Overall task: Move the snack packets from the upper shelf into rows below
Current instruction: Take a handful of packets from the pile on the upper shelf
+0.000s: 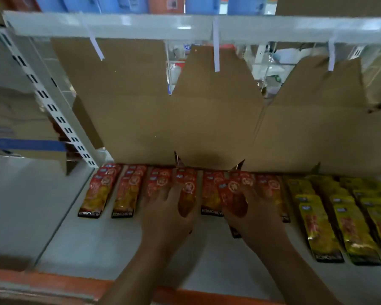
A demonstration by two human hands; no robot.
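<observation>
Hands reach from the bottom edge onto a white lower shelf [123, 249]. Red snack packets [128, 190] lie flat in overlapping rows running front to back along the rear of this shelf. Rows of yellow packets [350, 216] lie just beside them on the right. Brown cardboard [185, 119] stands upright behind all the rows, under the pale front edge of the upper shelf [141, 25].

The left hand [167, 213] lies palm down over the middle red rows with its fingers spread forward. One red packet [186, 197] runs along its thumb side, overlapping the hand. Blur hides the thumb, so I cannot tell whether this grip is pinching it.

The right hand [259, 219] is near the last red rows. A tilted red packet [232, 194] crosses its thumb side, pinched in the grip between thumb and fingers. The packet's dark lower end pokes out below the palm, and its top points toward the cardboard.
</observation>
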